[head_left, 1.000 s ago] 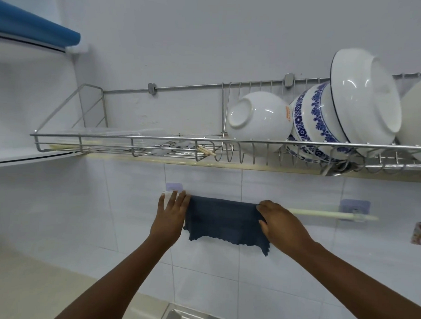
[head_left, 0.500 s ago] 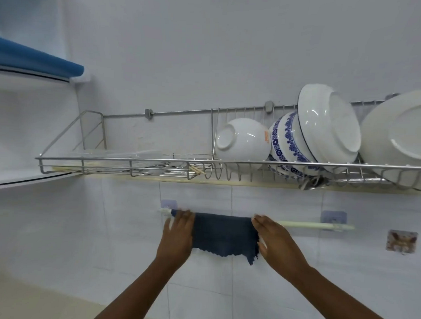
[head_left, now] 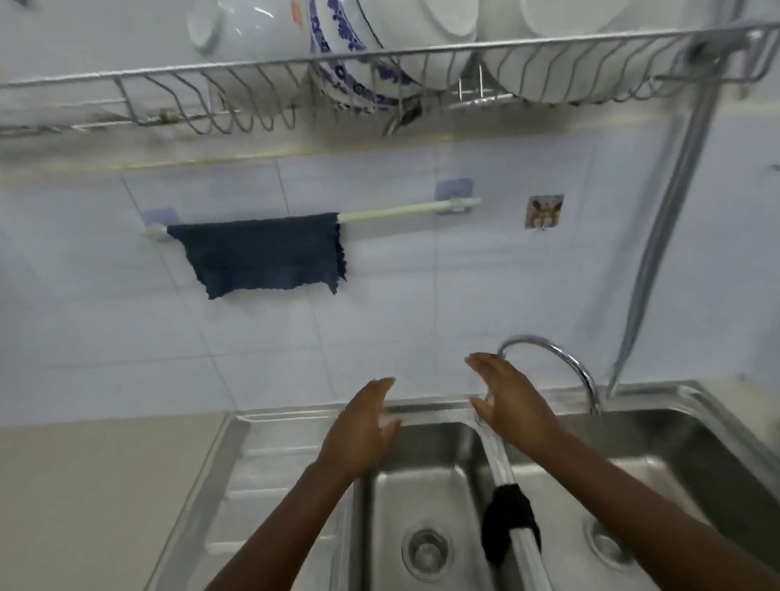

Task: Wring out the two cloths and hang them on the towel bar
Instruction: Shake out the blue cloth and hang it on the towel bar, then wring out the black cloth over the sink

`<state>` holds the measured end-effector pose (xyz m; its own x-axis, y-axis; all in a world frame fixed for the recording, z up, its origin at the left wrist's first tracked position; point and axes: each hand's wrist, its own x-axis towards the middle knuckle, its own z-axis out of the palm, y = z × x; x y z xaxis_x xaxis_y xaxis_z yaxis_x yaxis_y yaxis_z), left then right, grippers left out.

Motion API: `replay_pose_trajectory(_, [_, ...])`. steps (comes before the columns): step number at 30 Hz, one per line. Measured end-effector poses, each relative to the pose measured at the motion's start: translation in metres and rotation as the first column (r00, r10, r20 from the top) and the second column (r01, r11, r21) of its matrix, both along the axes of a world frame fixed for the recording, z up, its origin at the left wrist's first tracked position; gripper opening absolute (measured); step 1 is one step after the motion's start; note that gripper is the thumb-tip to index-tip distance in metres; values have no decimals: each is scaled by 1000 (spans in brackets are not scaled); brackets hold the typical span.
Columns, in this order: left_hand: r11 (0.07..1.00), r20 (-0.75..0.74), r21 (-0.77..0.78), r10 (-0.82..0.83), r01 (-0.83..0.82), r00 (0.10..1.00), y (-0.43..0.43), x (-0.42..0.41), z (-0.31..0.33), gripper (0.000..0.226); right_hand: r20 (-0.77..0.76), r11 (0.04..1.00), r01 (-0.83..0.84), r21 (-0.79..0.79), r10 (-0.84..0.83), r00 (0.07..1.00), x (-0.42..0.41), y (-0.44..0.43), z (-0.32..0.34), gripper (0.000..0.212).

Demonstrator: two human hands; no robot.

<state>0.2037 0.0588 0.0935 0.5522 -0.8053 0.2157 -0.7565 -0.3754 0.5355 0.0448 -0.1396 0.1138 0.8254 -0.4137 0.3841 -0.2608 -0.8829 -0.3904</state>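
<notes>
Both hands hang above the double steel sink (head_left: 236, 458) with open air all around them. The left hand (head_left: 361, 431) is over the rear edge of the left basin, its grip wide: fingers spread, palm facing right, holding nothing. The right hand (head_left: 510, 408) is over the ridge between the two basins, its grip also wide and holding nothing, fingers extended toward the wall just beside the curved faucet (head_left: 558, 361). The two hands are apart, palms roughly facing one another.

The blue cloth (head_left: 261, 255) hangs over the left part of the towel bar (head_left: 395, 211) on the tiled wall (head_left: 423, 305), well above and to the left of both hands. The right part of the bar is bare up to its mount. The dark cloth (head_left: 506, 522) is draped over the ridge between the basins, below and nearer the camera than the right hand, beside the right forearm. It touches neither hand.

A wire dish rack (head_left: 209, 90) holding white and blue-patterned bowls (head_left: 340, 32) runs along the wall above the bar. A beige bench (head_left: 71, 496) adjoins the sink on the left. The picture is somewhat blurred.
</notes>
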Motion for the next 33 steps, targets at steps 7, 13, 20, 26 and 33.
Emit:
replay_pose_trajectory(7, [972,-188,220,-38,80,981,-15,-74,-85,61,-146,991,91,99,-76,986,-83,-7,-74,51])
replay_pose_trajectory(13, [945,-373,313,26,100,927,-25,-104,-126,59,-421,962,192,196,-94,902,-102,-14,-137,44])
replay_pose_trajectory(20, [938,-409,342,93,58,908,-35,-106,-145,57,-518,921,249,300,-61,853,-91,-26,-178,49])
replay_pose_trajectory(26, [948,-400,317,113,22,910,-25,-110,-162,53,-465,825,240,511,31,885,-77,-33,-203,55])
replay_pose_trajectory(33, [971,-429,238,140,-38,893,-7,-118,-173,46,-503,876,208,436,45,863,-70,-39,-210,27])
